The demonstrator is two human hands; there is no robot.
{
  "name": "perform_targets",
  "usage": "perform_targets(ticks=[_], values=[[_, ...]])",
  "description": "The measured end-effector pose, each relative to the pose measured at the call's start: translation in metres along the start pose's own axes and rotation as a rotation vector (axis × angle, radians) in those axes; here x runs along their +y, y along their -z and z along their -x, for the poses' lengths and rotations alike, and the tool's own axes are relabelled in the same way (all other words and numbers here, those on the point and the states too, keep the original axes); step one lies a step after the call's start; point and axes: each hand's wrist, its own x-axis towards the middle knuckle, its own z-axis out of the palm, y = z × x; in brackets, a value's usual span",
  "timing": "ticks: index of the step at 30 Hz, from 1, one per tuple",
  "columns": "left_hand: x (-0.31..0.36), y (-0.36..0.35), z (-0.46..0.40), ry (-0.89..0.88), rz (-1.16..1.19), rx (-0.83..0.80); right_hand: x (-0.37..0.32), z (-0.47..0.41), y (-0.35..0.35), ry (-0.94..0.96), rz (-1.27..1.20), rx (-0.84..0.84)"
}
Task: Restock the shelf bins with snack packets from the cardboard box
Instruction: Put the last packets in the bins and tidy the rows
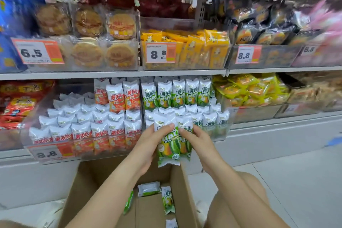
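While both hands hold a small bundle of green-and-white foil snack packets point(171, 142) upright in front of the lower shelf, the person crouches over an open brown cardboard box point(103, 187) on the floor at 6 o'clock. The left hand point(148, 146) wraps the bundle from the 9 o'clock side, thumb across the front; the right hand point(196, 139) pinches it from 3 o'clock with curled fingers. At least 2 packets show in the bundle, faces forward and tops up, probably squared together so they slot in as a neat row.

Directly behind the bundle, at 12 o'clock, sits a clear plastic shelf bin point(220, 131) of matching green packets, standing in tidy ranks with a taller row at the back. The bundle covers the bin's front left part, which looks like the gap being filled. At 9 o'clock, a neighbouring clear bin point(33, 135) holds the same snack in orange-and-white packets, with a price tag reading 8.8 point(46, 153) on its front.

Inside the box, only a few loose green packets point(167, 200) remain on the bottom, so the restocking seems well along. Above, the upper shelf point(111, 75) carries round biscuits, yellow packets and dark wrapped cakes, the far edges blurred.
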Motion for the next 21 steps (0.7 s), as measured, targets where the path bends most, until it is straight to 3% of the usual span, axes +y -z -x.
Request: perform_targets(ticks=[5,8,12,16,21], values=[[0.003,-0.025,-0.03,0.062,-0.016,-0.022,-0.001,-0.018,0.031,0.021,-0.023,0.1],[0.009,-0.032,-0.05,0.011,-0.187,-0.028,-0.003,-0.04,0.057,0.071,0.089,0.14],[0.025,-0.011,-0.083,-0.143,-0.454,0.157,-0.021,-0.084,0.101,0.193,0.282,0.326],[0.037,0.011,-0.099,-0.188,-0.461,0.278,-0.035,-0.135,0.136,0.28,0.358,0.455],[0.033,0.016,-0.108,-0.195,-0.489,0.324,-0.029,-0.183,0.147,0.254,0.502,0.376]])
